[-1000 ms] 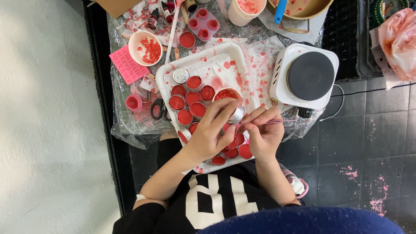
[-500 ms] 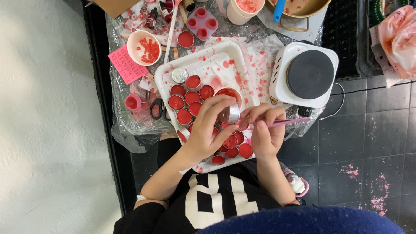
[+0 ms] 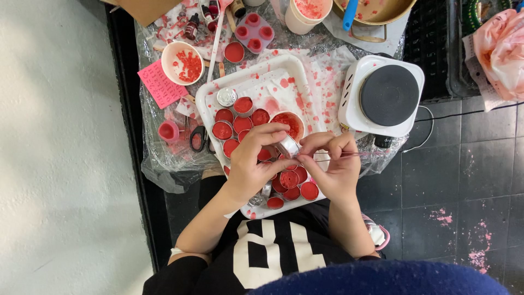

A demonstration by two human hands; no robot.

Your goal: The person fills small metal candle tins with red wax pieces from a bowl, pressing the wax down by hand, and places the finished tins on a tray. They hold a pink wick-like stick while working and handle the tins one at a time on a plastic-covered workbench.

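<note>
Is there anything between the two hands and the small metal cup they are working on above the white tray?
Nothing visible does. The left hand already holds the small metal cup in its fingers, and the right hand meets it with a thin stick. The red-filled cups lie below on the white tray, not between.

We count two hands (image 3: 256, 164), one white tray (image 3: 284, 64), one white hotplate (image 3: 382, 95), one pair of scissors (image 3: 197, 137), one pink note (image 3: 161, 84), and at least a dozen red-filled tins (image 3: 222, 130) on the tray.
</note>
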